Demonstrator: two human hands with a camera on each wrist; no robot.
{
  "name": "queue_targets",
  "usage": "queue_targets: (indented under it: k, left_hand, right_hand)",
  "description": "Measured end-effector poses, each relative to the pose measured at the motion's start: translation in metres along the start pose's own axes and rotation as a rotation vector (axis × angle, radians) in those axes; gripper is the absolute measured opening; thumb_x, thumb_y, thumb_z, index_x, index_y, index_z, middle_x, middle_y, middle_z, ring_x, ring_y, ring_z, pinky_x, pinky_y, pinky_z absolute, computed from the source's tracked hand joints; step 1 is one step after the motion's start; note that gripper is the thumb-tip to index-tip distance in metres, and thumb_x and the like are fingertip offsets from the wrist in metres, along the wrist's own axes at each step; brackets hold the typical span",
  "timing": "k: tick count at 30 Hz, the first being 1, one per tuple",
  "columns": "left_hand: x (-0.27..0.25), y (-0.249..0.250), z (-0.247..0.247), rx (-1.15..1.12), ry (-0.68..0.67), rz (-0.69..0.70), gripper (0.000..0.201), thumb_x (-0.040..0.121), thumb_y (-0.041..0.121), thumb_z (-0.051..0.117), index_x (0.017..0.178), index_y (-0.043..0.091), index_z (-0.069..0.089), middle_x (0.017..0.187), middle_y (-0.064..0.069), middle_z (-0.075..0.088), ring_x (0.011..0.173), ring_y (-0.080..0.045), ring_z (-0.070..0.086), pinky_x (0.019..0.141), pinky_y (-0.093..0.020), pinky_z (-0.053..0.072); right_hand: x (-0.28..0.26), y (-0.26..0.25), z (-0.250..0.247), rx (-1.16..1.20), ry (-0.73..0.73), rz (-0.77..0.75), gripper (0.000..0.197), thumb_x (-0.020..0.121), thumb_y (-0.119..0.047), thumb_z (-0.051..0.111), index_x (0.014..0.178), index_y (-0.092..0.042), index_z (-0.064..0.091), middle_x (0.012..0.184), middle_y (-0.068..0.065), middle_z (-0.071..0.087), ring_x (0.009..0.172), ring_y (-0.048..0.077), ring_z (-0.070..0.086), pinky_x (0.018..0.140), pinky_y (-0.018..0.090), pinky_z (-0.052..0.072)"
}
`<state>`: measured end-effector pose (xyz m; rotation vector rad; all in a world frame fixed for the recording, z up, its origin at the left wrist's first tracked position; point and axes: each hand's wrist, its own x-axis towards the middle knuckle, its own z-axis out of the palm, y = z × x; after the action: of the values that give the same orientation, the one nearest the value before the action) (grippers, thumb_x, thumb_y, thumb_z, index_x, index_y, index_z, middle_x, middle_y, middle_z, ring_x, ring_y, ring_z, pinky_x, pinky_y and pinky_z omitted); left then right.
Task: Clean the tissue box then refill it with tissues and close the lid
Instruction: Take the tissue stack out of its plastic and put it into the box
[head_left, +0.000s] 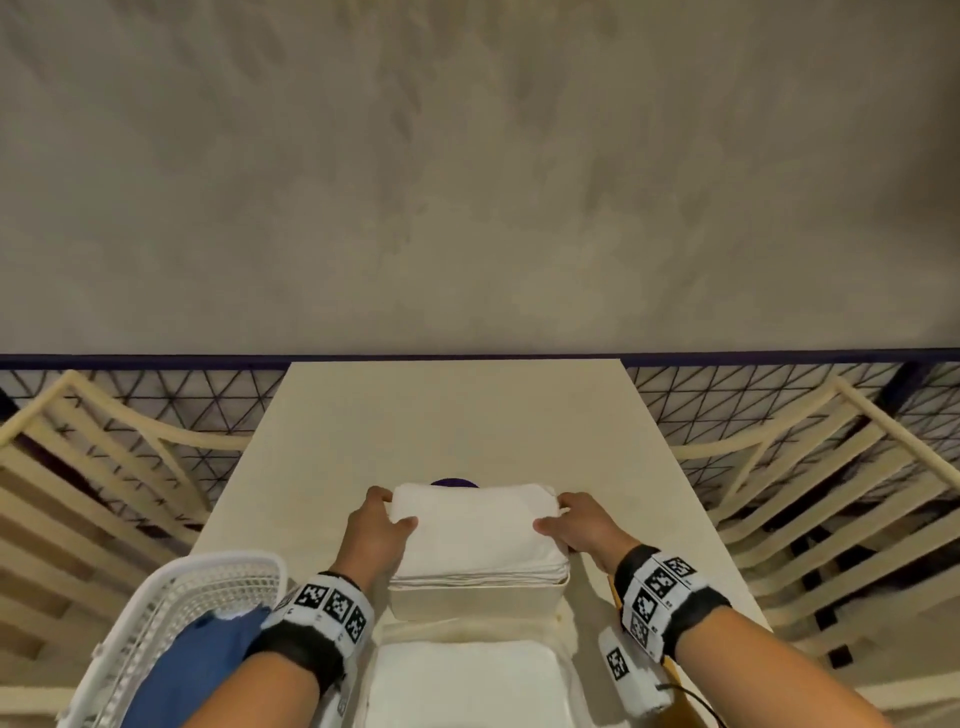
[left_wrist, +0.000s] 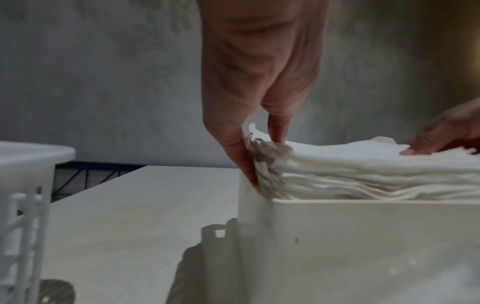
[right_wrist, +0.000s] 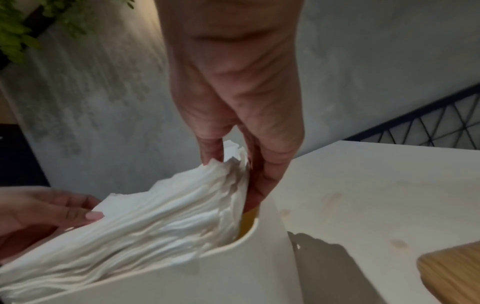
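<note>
Head view: dim, warm, even light; strong barrel distortion, side railings bowed at 3 and 9 o'clock. Wrist views: dim, soft, grainy; near edges out of focus. Hard shadow on surface (right_wrist: 363, 195) at 5 o'clock of tissue box (right_wrist: 207, 277).

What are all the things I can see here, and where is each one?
tissue stack: one, white, sitting in the open box and rising above its rim
tissue box: one, cream, middle of the table near the person
table: one, pale cream, reaching to the wall
laundry-style basket: one, white lattice, at the table's near left corner
blue cloth: one, inside the basket
wooden piece: one, light brown, on the table right of the box; possibly the lid
purple object: one, mostly hidden behind the tissues
slatted chairs: two, cream, either side of the table
left hand: grips the stack's left end
right hand: grips the stack's right end
</note>
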<state>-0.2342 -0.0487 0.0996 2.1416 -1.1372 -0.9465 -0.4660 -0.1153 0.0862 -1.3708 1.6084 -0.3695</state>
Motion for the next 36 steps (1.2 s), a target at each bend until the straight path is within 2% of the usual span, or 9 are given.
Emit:
queue_targets:
  k: [8, 11, 13, 15, 18, 22, 25, 28, 36]
  left_hand:
    - [0.002, -0.002, 0.014, 0.151, 0.026, 0.06, 0.047, 0.094, 0.013, 0.053, 0.136, 0.006, 0.033, 0.12, -0.022, 0.059, 0.106, -0.035, 0.06, 0.081, -0.031, 0.049]
    - [0.002, -0.002, 0.014, 0.188, 0.031, 0.085, 0.047, 0.092, 0.014, 0.056, 0.134, 0.008, 0.036, 0.116, -0.02, 0.061, 0.102, -0.034, 0.062, 0.083, -0.032, 0.052]
    - [0.001, -0.001, 0.012, 0.226, 0.049, 0.112, 0.045, 0.089, 0.015, 0.059, 0.13, 0.008, 0.042, 0.111, -0.017, 0.065, 0.097, -0.032, 0.064, 0.082, -0.034, 0.055]
    - [0.001, 0.0, 0.007, 0.269, 0.078, 0.13, 0.043, 0.088, 0.016, 0.06, 0.128, 0.008, 0.044, 0.106, -0.015, 0.066, 0.094, -0.03, 0.065, 0.079, -0.034, 0.055]
    - [0.005, -0.001, -0.005, 0.307, 0.105, 0.149, 0.043, 0.089, 0.015, 0.059, 0.13, 0.007, 0.047, 0.111, -0.015, 0.065, 0.098, -0.029, 0.064, 0.082, -0.034, 0.053]
    - [0.013, 0.0, -0.006, 0.353, 0.018, 0.344, 0.031, 0.09, 0.012, 0.059, 0.121, 0.013, 0.06, 0.117, -0.008, 0.066, 0.097, -0.019, 0.063, 0.082, -0.023, 0.05]
    - [0.018, 0.0, 0.012, 0.474, -0.177, 0.484, 0.037, 0.087, 0.013, 0.064, 0.124, 0.016, 0.06, 0.126, -0.002, 0.06, 0.102, -0.012, 0.058, 0.084, -0.016, 0.044]
    - [0.028, -0.004, 0.029, 0.751, -0.31, 0.471, 0.051, 0.084, 0.017, 0.07, 0.131, 0.015, 0.053, 0.134, -0.003, 0.05, 0.122, -0.022, 0.05, 0.1, -0.029, 0.044]
    - [0.043, -0.02, 0.051, 1.172, -0.257, 0.448, 0.044, 0.088, 0.0, 0.054, 0.13, 0.007, 0.044, 0.128, -0.013, 0.05, 0.111, -0.03, 0.06, 0.089, -0.039, 0.051]
  right_hand:
    - [0.008, -0.006, 0.0, -0.188, 0.025, -0.037, 0.019, 0.084, -0.016, 0.067, 0.094, -0.003, 0.057, 0.089, 0.005, 0.053, 0.086, 0.019, 0.051, 0.066, 0.022, 0.039]
    - [0.011, -0.004, 0.001, -0.221, 0.059, -0.043, 0.031, 0.081, -0.018, 0.07, 0.064, -0.012, 0.044, 0.067, -0.003, 0.046, 0.068, 0.015, 0.049, 0.043, 0.013, 0.032]
    - [0.011, -0.002, 0.002, -0.272, 0.099, -0.08, 0.028, 0.077, -0.021, 0.073, 0.067, -0.009, 0.049, 0.063, -0.005, 0.046, 0.068, 0.017, 0.053, 0.038, 0.011, 0.031]
    - [0.009, -0.001, 0.0, -0.358, 0.119, -0.129, 0.03, 0.074, -0.027, 0.076, 0.088, -0.006, 0.061, 0.08, 0.0, 0.057, 0.087, 0.024, 0.059, 0.055, 0.016, 0.042]
    - [0.009, 0.001, -0.009, -0.447, 0.142, -0.161, 0.068, 0.073, -0.035, 0.077, 0.127, -0.006, 0.049, 0.123, 0.012, 0.048, 0.113, 0.03, 0.051, 0.087, 0.03, 0.043]
    - [0.007, -0.005, -0.018, -0.556, 0.125, -0.352, 0.045, 0.081, -0.021, 0.071, 0.123, -0.013, 0.056, 0.118, 0.011, 0.054, 0.106, 0.024, 0.055, 0.079, 0.023, 0.039]
    - [0.004, -0.01, -0.003, -0.649, 0.005, -0.502, 0.04, 0.083, -0.011, 0.065, 0.122, -0.013, 0.058, 0.119, 0.008, 0.055, 0.11, 0.024, 0.052, 0.089, 0.026, 0.041]
    - [0.009, -0.007, 0.018, -0.803, -0.096, -0.511, 0.048, 0.081, -0.014, 0.065, 0.127, -0.014, 0.053, 0.123, 0.009, 0.051, 0.116, 0.027, 0.045, 0.096, 0.033, 0.041]
    - [0.039, 0.016, 0.031, -1.482, -0.143, -0.538, 0.057, 0.083, -0.016, 0.059, 0.135, -0.013, 0.036, 0.126, 0.018, 0.052, 0.117, 0.032, 0.05, 0.116, 0.042, 0.008]
